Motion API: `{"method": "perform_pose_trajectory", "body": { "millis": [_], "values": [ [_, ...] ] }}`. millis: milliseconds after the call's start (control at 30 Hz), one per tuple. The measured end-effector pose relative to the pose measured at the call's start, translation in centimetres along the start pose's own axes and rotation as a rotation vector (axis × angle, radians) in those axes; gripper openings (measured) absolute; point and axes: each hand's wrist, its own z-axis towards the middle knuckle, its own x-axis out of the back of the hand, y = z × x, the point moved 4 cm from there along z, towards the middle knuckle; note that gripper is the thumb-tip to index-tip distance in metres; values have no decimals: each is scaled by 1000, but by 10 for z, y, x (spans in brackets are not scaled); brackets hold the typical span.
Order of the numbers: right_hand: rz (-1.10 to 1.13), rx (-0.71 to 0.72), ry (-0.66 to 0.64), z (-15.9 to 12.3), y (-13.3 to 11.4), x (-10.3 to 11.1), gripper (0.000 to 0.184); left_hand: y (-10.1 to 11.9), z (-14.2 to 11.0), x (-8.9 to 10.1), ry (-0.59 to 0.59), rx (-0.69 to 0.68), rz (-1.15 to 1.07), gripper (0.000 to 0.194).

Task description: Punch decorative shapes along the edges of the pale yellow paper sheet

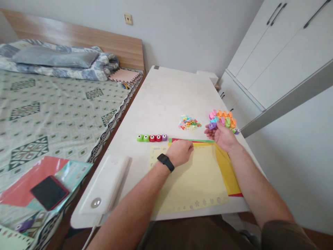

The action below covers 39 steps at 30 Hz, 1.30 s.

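My right hand (223,137) is at the right of the table, palm turned up, with thumb and fingers closed around a small purple craft punch (212,125). Just behind it stands a cluster of craft punches (225,114) in pink, orange, blue and green. My left hand (180,152), a black watch on its wrist, rests curled over the top part of a pale yellow sheet of paper (197,180); what its fingers hold, if anything, is hidden. Shaped holes run along the sheet's edges. Under it lie deeper yellow (229,170), red and green sheets.
Beyond the sheets is a pile of colourful paper cut-outs (189,122). A row of several punches (152,138) stands left of it. A white box-like device (105,184) with a cable occupies the front left corner. A bed (59,104) holds a dark tablet (49,192).
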Motion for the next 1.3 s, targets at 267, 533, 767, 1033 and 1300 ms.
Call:
{"method": "perform_pose_trajectory", "body": {
  "millis": [267, 533, 767, 1033, 1300],
  "values": [
    [13, -4, -35, 15, -8, -18, 54, 0, 1, -1, 21, -12, -3, 24],
    [-401, 197, 86, 36, 4, -22, 45, 1, 1, 0, -1, 11, -27, 22],
    [-789, 294, 90, 48, 11, -21, 44, 0, 0, 0, 12, 0, -15, 22],
    [-1128, 360, 88, 46, 11, -27, 47, 0, 0, -2, 16, -3, -23, 22],
    [-1182, 415, 106, 43, 9, -29, 46, 1, 0, -2, 17, -21, -6, 23]
  ]
}}
